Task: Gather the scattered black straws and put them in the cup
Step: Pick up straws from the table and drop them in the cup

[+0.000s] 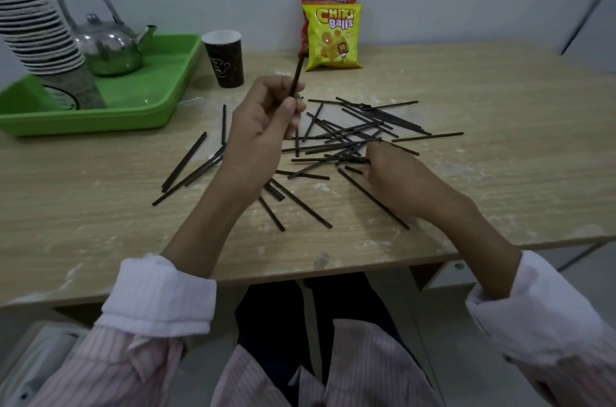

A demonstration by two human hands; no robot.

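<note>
Several black straws (346,136) lie scattered across the middle of the wooden table (500,146). My left hand (263,126) is raised above them and grips one black straw (297,74) almost upright. My right hand (393,173) rests low on the table at the right side of the pile, its fingertips pinching the ends of straws there. A dark paper cup (224,58) with a white inside stands upright behind my left hand, beside the tray; I see no straws in it.
A green tray (156,99) at the back left holds a steel kettle (106,39) and a leaning stack of paper cups (36,29). Two snack bags (333,36) stand against the wall behind the straws. The table's front edge runs just before my sleeves.
</note>
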